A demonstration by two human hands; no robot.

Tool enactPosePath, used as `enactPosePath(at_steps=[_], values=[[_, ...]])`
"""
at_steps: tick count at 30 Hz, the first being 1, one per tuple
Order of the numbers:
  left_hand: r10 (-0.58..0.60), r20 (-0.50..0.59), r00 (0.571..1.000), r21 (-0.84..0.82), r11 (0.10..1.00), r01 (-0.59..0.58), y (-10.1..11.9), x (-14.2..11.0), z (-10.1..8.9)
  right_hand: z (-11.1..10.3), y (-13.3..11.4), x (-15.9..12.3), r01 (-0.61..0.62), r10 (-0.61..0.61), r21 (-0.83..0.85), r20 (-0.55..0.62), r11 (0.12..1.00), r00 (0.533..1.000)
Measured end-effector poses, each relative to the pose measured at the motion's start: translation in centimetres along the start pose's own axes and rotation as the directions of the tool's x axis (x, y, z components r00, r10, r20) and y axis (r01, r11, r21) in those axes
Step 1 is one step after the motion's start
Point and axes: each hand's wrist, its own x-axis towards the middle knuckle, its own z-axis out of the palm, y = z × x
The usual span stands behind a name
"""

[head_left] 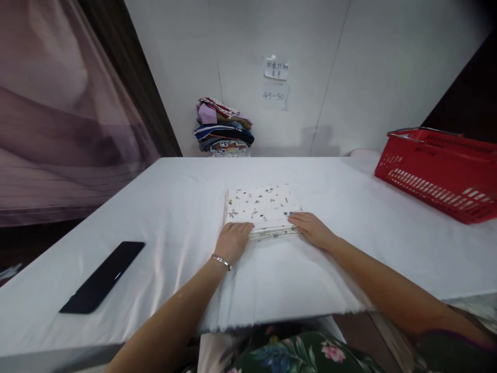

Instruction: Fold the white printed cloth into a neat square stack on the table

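A folded white cloth [262, 203] with small printed motifs lies on the white-covered table, its stacked layers showing along the near edge. My left hand [233, 241] is closed on its near left corner, fingers together over the top layer. At the near right corner, my right hand [313, 229] grips the same cloth, its fingertips on the upper face. Both thumbs are mostly hidden. A bracelet [221, 261] circles my left wrist.
A dark flat phone-like slab [103, 277] lies at the left of the table [174, 191]. Several folded fabrics form a pile [224, 127] at the back wall. A red plastic basket [438, 173] stands at the right. A pinkish curtain [66, 114] hangs on the left.
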Motion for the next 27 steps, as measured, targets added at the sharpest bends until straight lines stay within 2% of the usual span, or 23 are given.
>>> enactPosePath(at_steps=[5,11,15,17,19,21,22,24,26,27], values=[[0.028,0.026,0.999,-0.017,0.999,-0.027,0.0,-0.1,-0.2,0.1,0.5,-0.5,-0.018,0.016,0.084,0.021,0.996,1.0],[-0.035,0.079,0.996,0.019,0.999,0.033,0.1,-0.1,-0.8,-0.1,0.6,-1.2,-0.146,0.143,0.104,0.04,0.984,0.989],[-0.058,0.109,0.992,0.007,0.998,0.058,0.0,0.0,-0.9,0.1,1.2,-1.7,-0.179,0.167,0.186,0.08,0.966,0.983],[-0.071,0.098,0.993,-0.019,0.997,0.074,-0.3,-0.1,-0.9,-0.2,1.2,-1.7,-0.216,0.191,0.26,0.117,0.941,0.975],[-0.08,0.085,0.993,-0.051,0.995,0.085,-0.5,-0.2,-0.8,-0.7,1.0,-1.6,-0.312,0.275,0.374,0.151,0.873,0.949],[-0.078,0.08,0.994,-0.08,0.993,0.085,-0.8,-0.4,-0.8,-1.4,0.8,-1.3,-0.451,0.445,0.513,0.143,0.731,0.884],[-0.075,0.079,0.994,-0.09,0.993,0.082,-0.9,-0.5,-0.8,-1.7,0.9,-1.1,-0.514,0.551,0.575,0.127,0.637,0.825],[-0.068,0.077,0.995,-0.101,0.992,0.075,-1.0,-0.6,-0.8,-2.0,1.1,-0.8,-0.617,0.735,0.646,0.126,0.448,0.666],[-0.064,0.074,0.995,-0.103,0.992,0.071,-1.0,-0.6,-0.8,-2.1,1.5,-0.6,-0.713,0.818,0.635,0.214,0.299,0.533],[-0.063,0.075,0.995,-0.102,0.992,0.07,-0.9,-0.6,-0.8,-2.1,1.7,-0.5,-0.755,0.825,0.608,0.279,0.244,0.492]])
